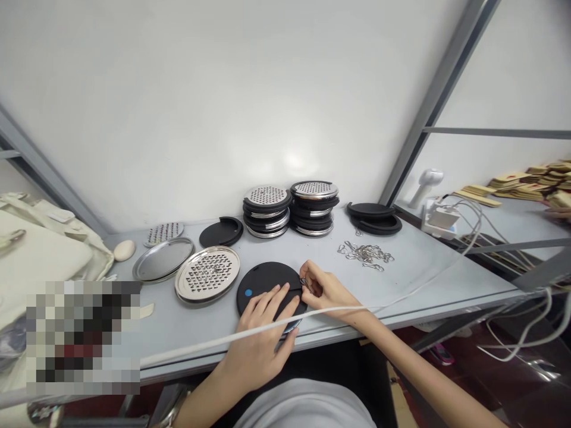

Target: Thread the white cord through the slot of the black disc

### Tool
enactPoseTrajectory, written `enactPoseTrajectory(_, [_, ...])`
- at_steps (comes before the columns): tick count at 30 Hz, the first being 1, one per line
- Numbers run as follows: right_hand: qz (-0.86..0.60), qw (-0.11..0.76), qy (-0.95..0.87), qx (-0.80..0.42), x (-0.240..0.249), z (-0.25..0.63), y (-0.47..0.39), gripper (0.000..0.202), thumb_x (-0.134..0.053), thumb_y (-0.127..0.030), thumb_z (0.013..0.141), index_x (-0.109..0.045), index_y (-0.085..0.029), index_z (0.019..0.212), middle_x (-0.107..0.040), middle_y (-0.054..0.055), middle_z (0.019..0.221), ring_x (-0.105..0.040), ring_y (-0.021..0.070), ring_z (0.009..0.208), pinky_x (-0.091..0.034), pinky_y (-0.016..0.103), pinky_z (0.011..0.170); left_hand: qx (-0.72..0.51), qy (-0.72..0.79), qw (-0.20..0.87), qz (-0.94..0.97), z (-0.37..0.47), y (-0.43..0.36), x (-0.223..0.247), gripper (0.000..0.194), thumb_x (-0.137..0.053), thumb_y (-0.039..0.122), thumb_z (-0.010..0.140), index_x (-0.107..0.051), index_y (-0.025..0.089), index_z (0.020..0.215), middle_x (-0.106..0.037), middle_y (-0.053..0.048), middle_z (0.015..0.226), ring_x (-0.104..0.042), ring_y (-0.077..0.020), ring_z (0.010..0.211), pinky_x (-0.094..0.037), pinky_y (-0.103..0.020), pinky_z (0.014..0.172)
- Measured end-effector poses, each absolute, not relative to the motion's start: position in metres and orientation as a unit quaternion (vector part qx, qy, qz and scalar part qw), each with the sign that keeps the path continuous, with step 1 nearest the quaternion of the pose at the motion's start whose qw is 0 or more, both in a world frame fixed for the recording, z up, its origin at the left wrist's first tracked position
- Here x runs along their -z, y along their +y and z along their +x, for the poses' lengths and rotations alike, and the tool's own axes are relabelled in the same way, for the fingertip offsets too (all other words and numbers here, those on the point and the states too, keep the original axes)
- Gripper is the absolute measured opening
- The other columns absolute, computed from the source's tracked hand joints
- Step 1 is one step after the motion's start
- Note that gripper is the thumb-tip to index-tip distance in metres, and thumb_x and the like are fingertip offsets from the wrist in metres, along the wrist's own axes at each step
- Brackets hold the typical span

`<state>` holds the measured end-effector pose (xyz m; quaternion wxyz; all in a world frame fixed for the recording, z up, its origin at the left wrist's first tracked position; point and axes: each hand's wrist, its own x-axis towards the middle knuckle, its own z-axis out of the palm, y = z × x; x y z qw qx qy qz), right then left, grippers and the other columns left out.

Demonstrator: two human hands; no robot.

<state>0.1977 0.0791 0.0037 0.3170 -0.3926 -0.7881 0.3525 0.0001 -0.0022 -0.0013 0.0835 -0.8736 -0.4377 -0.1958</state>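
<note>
I have the left hand point(261, 349) laid on a flat, round, black disc point(268, 274) near the front edge of the grey table point(428, 261). Its fingers are straight and a little apart, so it holds down and does not grab. The right hand point(329, 292) is at the disc's right edge, thumb and finger pinched together on a small, shiny piece point(304, 282). Most of it is hidden, so I can't tell just what it is. It may be like the thin, silver metal clips point(368, 255) lying in a loose heap farther back.

I think the step now is working that piece at the disc's edge. To me, the next move calls for a still left hand and a tiny, careful push from the right fingertips. The disc lies under the left fingers, and its rim is right beside the right pinch. A long white cable point(205, 343) crosses in front of both arms, so I'd mind it.
</note>
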Motion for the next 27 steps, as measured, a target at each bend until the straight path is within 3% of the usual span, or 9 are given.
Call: enactPoseTrajectory(27, [-0.378, 0.320, -0.792, -0.357, -0.0029, 0.1988, 0.0782, 0.015, -0.049, -0.016, 0.080, -0.043, -0.021, 0.092, -0.037, -0.009, 0.060, -0.038, 0.0089, 0.054, -0.032, 0.021, 0.053, 0.193, -0.435, 0.084, -0.875, 0.0000, -0.0030, 0.0014, 0.050, -0.045, 0.025, 0.092, -0.038, 0.020, 0.141, -0.035, -0.009, 0.147, -0.036, -0.0290, 0.131, -0.038, -0.048, 0.102])
